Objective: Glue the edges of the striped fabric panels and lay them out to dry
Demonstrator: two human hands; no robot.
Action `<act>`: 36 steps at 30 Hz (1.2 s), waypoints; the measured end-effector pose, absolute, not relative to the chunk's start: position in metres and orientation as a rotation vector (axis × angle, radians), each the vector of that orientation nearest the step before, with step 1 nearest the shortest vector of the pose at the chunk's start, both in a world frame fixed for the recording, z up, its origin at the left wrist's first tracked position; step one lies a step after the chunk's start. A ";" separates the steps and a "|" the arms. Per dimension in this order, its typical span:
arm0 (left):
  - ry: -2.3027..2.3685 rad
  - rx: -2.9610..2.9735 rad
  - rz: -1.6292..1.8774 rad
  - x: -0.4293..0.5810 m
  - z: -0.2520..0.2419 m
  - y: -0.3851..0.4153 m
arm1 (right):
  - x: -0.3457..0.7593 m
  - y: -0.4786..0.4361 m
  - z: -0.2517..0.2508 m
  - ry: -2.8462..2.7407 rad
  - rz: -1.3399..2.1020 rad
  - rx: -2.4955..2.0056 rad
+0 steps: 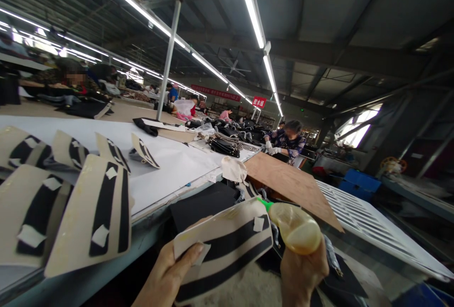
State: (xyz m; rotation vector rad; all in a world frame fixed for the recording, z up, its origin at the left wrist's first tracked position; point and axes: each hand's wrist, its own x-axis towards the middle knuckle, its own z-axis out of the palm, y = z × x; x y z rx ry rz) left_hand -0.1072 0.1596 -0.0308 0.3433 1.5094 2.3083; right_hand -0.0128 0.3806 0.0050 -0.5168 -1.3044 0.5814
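Observation:
My left hand grips the lower left edge of a cream card with black strips and small white tabs stuck on it, thumb on top. My right hand is wrapped round a squeeze bottle of yellowish glue. Its green nozzle touches the card's upper right edge. Both are held low in front of me, just off the long table's edge.
Several similar cards with black strips lie on the white table sheet at left. A brown board and white slatted panel lie right. A person in white gloves works farther along, by piles of black pieces.

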 end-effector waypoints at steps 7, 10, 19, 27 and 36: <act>1.499 0.337 2.313 -0.108 -0.029 0.159 | -0.011 0.381 -0.007 -1.329 0.792 -0.408; 1.459 0.377 2.328 -0.108 -0.025 0.160 | -0.013 0.379 -0.015 -1.318 0.768 -0.399; 1.387 0.327 2.339 -0.108 -0.022 0.161 | -0.015 0.385 -0.015 -1.329 0.789 -0.377; 1.475 0.271 2.319 -0.112 -0.041 0.160 | -0.016 0.386 -0.025 -1.282 1.038 -0.260; 1.480 0.301 2.296 -0.115 -0.042 0.155 | -0.026 0.407 -0.016 -1.186 0.919 -0.355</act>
